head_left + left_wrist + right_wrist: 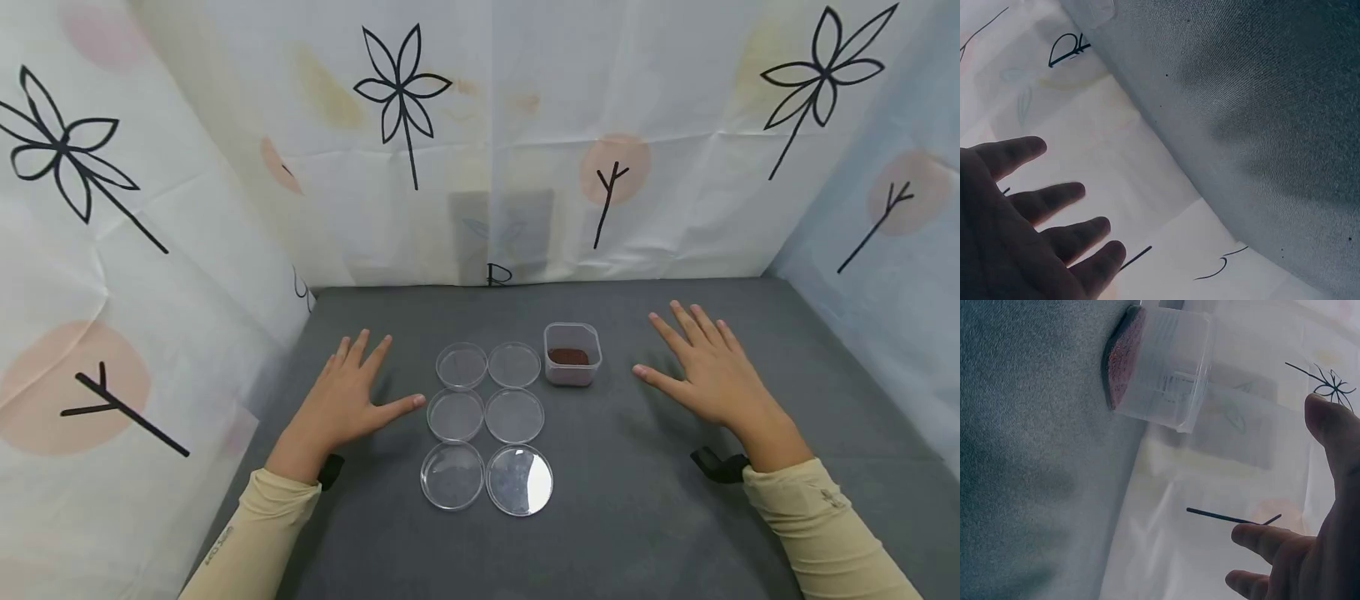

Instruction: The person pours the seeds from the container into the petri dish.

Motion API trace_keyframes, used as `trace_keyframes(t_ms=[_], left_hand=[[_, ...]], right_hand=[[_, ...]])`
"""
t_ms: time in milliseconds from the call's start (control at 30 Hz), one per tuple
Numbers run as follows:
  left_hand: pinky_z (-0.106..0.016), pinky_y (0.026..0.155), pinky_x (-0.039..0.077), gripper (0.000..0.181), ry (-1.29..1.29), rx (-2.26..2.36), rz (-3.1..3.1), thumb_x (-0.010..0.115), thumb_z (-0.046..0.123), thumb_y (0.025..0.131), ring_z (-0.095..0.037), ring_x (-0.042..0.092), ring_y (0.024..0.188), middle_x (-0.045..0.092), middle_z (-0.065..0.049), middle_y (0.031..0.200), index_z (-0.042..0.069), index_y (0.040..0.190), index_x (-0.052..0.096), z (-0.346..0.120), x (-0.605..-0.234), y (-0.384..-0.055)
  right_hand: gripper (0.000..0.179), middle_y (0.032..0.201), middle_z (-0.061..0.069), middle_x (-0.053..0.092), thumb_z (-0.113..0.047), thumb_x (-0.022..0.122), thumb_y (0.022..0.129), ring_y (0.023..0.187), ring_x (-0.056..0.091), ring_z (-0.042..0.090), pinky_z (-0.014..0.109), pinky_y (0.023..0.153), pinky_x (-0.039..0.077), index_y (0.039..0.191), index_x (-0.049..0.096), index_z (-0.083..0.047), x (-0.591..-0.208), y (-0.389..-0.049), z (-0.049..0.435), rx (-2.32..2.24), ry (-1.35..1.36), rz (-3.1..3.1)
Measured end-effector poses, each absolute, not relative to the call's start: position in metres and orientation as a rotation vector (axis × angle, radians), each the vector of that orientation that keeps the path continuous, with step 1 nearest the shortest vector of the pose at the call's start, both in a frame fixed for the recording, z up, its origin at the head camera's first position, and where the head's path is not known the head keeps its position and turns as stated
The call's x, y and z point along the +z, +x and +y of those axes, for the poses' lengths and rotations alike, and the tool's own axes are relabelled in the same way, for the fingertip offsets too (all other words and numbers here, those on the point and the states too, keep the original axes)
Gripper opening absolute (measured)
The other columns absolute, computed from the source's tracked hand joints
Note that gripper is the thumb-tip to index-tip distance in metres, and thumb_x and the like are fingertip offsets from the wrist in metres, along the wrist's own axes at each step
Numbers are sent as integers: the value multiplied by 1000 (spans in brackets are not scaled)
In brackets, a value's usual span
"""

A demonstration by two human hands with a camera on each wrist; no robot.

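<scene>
Several round transparent petri dishes (514,416) stand in two columns of three in the middle of the table. Beside the upper right dish is a square translucent plastic tub (573,335) with a reddish-brown granular filling (1127,359) at its bottom. My left hand (341,400) is spread over the table left of the dishes, its thumb tip close to the middle left one and nothing in its grasp. To the right of the tub, my right hand (705,367) holds nothing, fingers straight and fanned apart.
Grey cloth covers the table (600,533). Patterned white sheets hang as walls at the back (525,108), the left (187,317) and the right (847,183). A dark strap (720,465) sits at the right wrist. Light glares off the lower right dish.
</scene>
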State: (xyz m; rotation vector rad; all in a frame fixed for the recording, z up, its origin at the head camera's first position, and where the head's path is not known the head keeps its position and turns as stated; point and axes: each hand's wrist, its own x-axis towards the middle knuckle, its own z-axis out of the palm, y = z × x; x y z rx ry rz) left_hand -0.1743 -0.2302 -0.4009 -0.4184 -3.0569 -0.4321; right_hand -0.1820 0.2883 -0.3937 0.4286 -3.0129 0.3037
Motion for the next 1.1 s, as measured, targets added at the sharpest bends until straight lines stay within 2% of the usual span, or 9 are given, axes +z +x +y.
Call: trace_keyframes(t_ms=[200,333,433,567,900,1100], left_hand=[[-72,128,21,110,-422,-479,-3046,65,78,90,-56,16,160,22,-27,174,12,170,29,-232,-405,-178],[-73,124,30,107,-457,-565,-2992,66,77,91,-51,26,158,28,-25,172,13,169,31,-234,-410,-183],[-71,121,37,105,-485,-643,-2940,67,77,91,-46,33,156,33,-21,170,14,168,34,-234,-413,-188],[-69,120,40,100,-514,-731,-2928,69,73,92,-43,35,156,35,-19,170,16,167,35,-232,-417,-194],[-63,122,41,88,-584,-949,-2944,75,56,96,-39,42,153,46,-17,162,9,162,42,-219,-427,-216],[-63,114,49,82,-624,-986,-2954,79,42,97,-43,54,141,51,-21,158,3,160,44,-211,-436,-228]], right_hand=[[100,177,23,14,-65,61,100,163,10,48,73,129,10,172,15,-12,-397,-188,284,424,489,-3010],[104,177,23,14,-59,65,100,163,10,48,73,128,13,172,10,-9,-403,-193,284,574,535,-3030],[102,178,22,12,-55,66,102,163,9,49,76,126,15,173,8,-11,-408,-197,286,701,537,-3049],[97,178,22,11,-49,66,104,161,13,52,79,122,18,173,7,-15,-415,-203,289,872,541,-3051],[93,175,24,21,-44,70,102,158,21,54,78,121,24,172,17,-14,-429,-216,278,1061,557,-3031],[97,174,22,26,-36,80,97,157,27,51,74,122,31,171,23,-11,-438,-227,263,1213,635,-2973]])
